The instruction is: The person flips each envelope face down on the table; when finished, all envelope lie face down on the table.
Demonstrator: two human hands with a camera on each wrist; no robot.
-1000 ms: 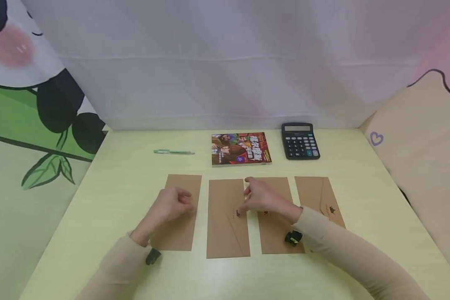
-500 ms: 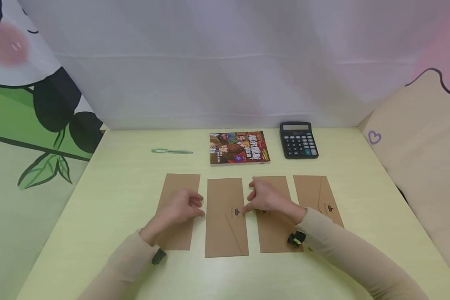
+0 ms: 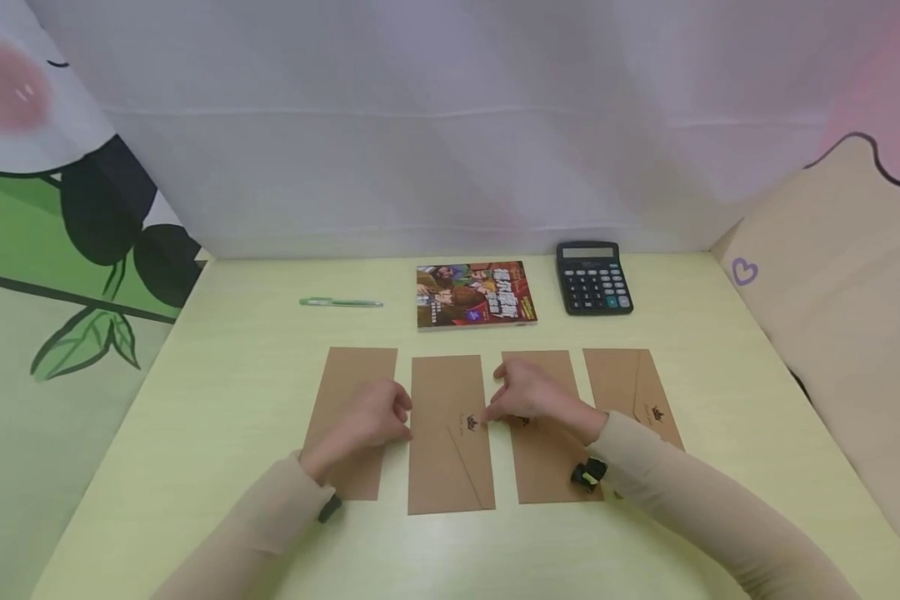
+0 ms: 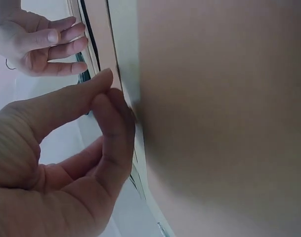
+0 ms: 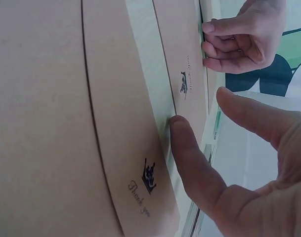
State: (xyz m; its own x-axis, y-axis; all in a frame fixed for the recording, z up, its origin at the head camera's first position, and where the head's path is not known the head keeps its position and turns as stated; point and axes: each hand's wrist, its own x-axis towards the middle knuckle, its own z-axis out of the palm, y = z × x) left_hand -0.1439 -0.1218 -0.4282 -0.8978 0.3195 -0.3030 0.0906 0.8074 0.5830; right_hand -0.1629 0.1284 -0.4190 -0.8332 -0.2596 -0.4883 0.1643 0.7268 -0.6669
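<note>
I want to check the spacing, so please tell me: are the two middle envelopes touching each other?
Apart. The head view shows a strip of table between the left-middle envelope and the right-middle envelope, plainest at their near ends.

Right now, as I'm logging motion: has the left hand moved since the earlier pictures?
Yes, the left hand moved rightward, judged against the book.
</note>
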